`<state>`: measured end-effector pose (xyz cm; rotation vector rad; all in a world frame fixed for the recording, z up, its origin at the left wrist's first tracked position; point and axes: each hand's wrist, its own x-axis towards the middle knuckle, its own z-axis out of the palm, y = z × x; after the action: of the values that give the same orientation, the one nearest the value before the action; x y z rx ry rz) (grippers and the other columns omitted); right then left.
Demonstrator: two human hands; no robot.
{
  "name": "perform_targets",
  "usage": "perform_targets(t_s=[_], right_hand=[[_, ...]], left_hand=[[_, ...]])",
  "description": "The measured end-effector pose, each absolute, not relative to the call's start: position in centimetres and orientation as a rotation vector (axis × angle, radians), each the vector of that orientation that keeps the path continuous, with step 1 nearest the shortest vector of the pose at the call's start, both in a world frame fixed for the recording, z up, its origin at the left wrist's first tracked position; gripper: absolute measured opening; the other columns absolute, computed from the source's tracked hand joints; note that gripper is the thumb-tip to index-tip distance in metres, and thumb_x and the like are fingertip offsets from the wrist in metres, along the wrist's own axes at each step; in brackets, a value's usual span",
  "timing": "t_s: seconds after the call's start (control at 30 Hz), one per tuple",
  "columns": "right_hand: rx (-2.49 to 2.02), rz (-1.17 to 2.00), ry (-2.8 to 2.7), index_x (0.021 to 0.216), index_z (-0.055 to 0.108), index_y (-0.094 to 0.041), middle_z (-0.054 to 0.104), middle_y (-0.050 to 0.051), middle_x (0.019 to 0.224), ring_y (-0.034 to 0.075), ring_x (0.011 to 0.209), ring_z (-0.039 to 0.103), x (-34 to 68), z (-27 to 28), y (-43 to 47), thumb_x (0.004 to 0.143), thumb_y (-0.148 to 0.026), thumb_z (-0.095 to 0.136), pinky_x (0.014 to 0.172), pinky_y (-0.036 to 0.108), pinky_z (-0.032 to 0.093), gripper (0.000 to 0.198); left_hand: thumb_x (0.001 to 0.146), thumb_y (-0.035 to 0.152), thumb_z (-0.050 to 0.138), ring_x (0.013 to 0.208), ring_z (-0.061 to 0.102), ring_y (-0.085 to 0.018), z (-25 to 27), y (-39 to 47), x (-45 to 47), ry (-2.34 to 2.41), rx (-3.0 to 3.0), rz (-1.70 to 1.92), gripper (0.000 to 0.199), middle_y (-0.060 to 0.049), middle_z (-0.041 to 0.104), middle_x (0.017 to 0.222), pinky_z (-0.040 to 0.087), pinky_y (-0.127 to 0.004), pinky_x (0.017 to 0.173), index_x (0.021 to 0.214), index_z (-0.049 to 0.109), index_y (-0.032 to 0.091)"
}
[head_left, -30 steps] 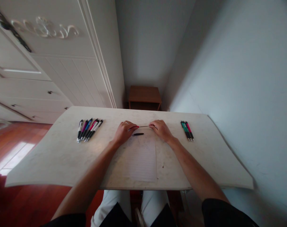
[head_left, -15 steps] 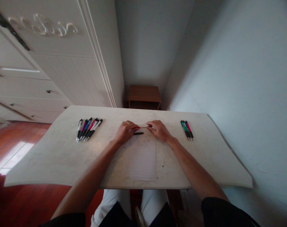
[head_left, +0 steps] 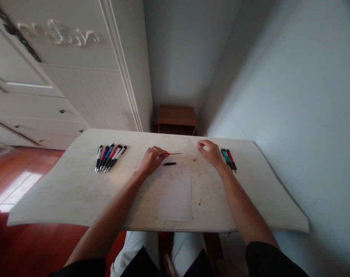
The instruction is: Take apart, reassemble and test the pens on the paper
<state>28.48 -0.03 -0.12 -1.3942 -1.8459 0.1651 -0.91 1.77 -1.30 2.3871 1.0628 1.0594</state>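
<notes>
My left hand [head_left: 154, 158] is closed around a red pen barrel [head_left: 168, 154], most of it hidden by the fingers. A thin dark refill [head_left: 176, 154] sticks out of the barrel to the right. Just below the fingertips a short black pen grip piece [head_left: 170, 164] lies at the top of a lined sheet of paper [head_left: 173, 200]. Off to the right, my right hand [head_left: 210, 152] hovers over or rests on the table with its fingers curled together; whatever they may pinch is too small to make out. A tiny dark speck [head_left: 194, 159] shows on the table between the hands.
Several pens [head_left: 109, 157] lie side by side at the left of the white table [head_left: 62, 192]. A few green and pink pens [head_left: 229, 161] lie right of my right hand. A wall [head_left: 307, 115] borders the right side; a small brown stand [head_left: 177, 115] is beyond the far edge.
My right hand has let go of the refill's end and moved right, toward the green and pink pens. My left hand keeps hold of the barrel in nearly the same place.
</notes>
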Motion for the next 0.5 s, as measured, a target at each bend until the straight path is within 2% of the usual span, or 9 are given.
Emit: perform_targets(t_s=[0.13,0.27,0.33,0.43,0.5], right_hand=[[-1.427,0.241,-1.925,0.084,0.069,-0.019,0.071,0.006,0.082,0.019,0.075,0.064,29.2,-0.2,0.0,0.086,-0.03,0.059,0.073,0.033,0.049,0.015],[-1.375,0.303,-2.048,0.071,0.068,-0.019,0.066,0.002,0.07,0.016,0.066,0.059,27.8,0.1,-0.3,0.085,-0.031,0.063,0.067,0.03,0.045,0.019],[-1.307,0.325,-2.116,0.073,0.069,-0.02,0.067,0.002,0.071,0.015,0.066,0.059,26.6,0.1,-0.6,0.084,-0.033,0.066,0.069,0.03,0.045,0.018],[-1.227,0.272,-2.214,0.084,0.072,-0.02,0.069,0.005,0.085,0.019,0.083,0.061,24.4,0.0,-1.2,0.084,-0.034,0.069,0.079,0.035,0.043,0.014],[-1.209,0.247,-2.282,0.093,0.072,-0.02,0.068,0.007,0.092,0.021,0.088,0.06,23.0,-0.3,-1.7,0.083,-0.036,0.069,0.081,0.036,0.043,0.019]], left_hand=[[0.09,0.035,0.058,0.085,0.065,-0.021,-1.2,1.8,-0.9,1.077,2.384,1.053,0.019,-0.005,0.074,0.088,0.048,-0.036,0.082,0.09,0.074,0.023],[0.09,0.036,0.058,0.084,0.065,-0.021,-1.3,2.0,-1.0,1.135,2.397,1.055,0.02,-0.005,0.074,0.087,0.048,-0.036,0.08,0.09,0.074,0.023],[0.09,0.035,0.058,0.084,0.065,-0.021,-1.4,2.3,-1.1,1.189,2.388,1.075,0.019,-0.005,0.074,0.087,0.048,-0.036,0.08,0.09,0.074,0.023],[0.089,0.033,0.06,0.083,0.064,-0.022,-1.5,2.6,-1.4,1.253,2.365,1.087,0.017,-0.005,0.074,0.086,0.048,-0.036,0.079,0.089,0.074,0.023],[0.089,0.032,0.06,0.083,0.064,-0.022,-1.6,2.7,-1.4,1.266,2.355,1.088,0.017,-0.005,0.074,0.085,0.048,-0.036,0.079,0.088,0.074,0.022]])
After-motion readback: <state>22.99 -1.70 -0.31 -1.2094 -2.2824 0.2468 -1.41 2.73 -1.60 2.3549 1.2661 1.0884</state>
